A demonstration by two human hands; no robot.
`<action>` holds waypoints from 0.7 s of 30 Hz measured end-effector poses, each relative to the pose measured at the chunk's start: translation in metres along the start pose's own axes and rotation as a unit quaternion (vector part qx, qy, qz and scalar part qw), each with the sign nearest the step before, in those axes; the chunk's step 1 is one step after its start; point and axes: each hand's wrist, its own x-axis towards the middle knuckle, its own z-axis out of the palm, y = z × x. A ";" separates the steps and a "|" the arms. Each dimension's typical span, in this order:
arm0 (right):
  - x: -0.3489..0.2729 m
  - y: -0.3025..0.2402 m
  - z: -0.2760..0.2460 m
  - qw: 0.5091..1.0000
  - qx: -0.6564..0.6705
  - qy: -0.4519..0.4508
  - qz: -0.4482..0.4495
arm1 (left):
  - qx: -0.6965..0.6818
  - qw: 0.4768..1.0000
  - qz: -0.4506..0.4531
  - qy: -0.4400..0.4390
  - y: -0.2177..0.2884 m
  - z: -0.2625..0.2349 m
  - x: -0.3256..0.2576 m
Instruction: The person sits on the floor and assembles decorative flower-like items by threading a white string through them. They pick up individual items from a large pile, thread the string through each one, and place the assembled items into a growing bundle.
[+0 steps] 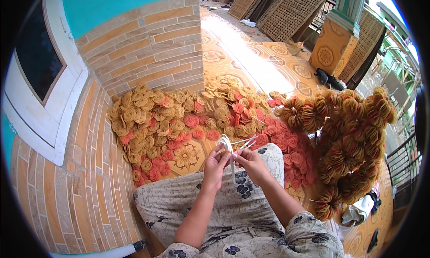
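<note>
Head view shows both hands meeting over the lap at about 6 o'clock from the picture's centre, the left hand (215, 161) pinched around a pale coiled strip (225, 144) and the right hand (249, 161) closed on the thin loose strip ends (245, 142) that stick out toward 1 o'clock. Beyond them, from 9 to 2 o'clock, a heap of tan and red coiled rosettes (179, 119) lies on the patterned tile floor (251, 65) against the brick wall (148, 47), and bundled stacks of brown coils (349, 141) sit at 3 o'clock.
</note>
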 end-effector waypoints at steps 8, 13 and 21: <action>0.001 0.011 0.007 0.996 0.011 0.064 -0.058 | 0.111 0.993 0.019 0.027 0.003 -0.004 -0.007; -0.003 0.016 0.015 0.995 -0.042 0.069 -0.051 | 0.128 0.991 0.031 0.003 -0.001 -0.011 -0.010; -0.007 0.025 0.029 0.996 0.078 0.002 0.040 | 0.178 0.982 0.057 0.000 0.006 -0.030 -0.029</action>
